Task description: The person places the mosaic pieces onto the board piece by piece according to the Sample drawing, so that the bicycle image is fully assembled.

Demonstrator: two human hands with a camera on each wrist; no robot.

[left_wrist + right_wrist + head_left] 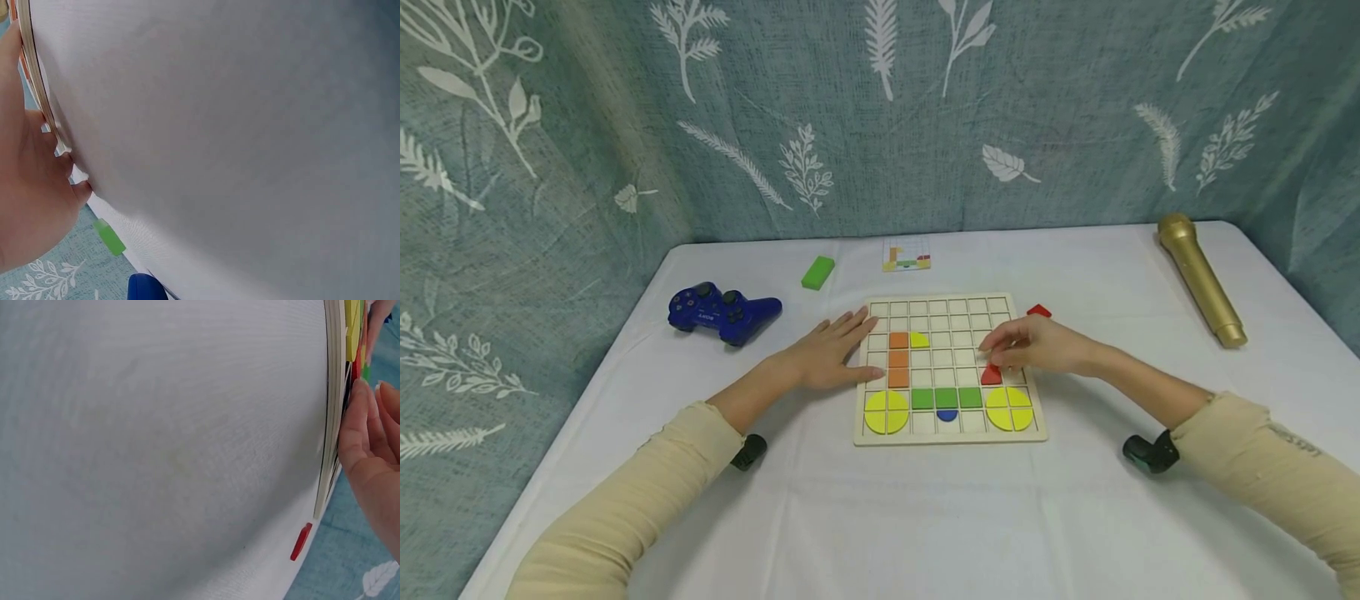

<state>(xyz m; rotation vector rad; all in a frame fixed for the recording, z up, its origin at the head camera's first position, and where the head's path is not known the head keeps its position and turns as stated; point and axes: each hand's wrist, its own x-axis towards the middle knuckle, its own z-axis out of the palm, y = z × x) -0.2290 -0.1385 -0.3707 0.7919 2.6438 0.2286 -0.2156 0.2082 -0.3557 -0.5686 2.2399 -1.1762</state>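
Observation:
A pale wooden grid board (951,436) lies on the table, carrying yellow, orange, green, blue and red shapes. My left hand (827,357) rests at its left edge, fingers spread and thumb over the border. Over the right side is my right hand (1037,344), its fingers bent and a digit touching or just beside a red piece (992,376). In the right wrist view that red piece (356,365) shows at the fingertips, and a gap appears between the digits. A second red piece (1039,311) lies off the board, behind the right hand.
Behind the board lies a small pattern card (906,255). A green block (817,272) and a blue game controller (724,313) are at the left. A gold microphone (1202,279) lies far right. A patterned curtain (925,150) hangs behind the table.

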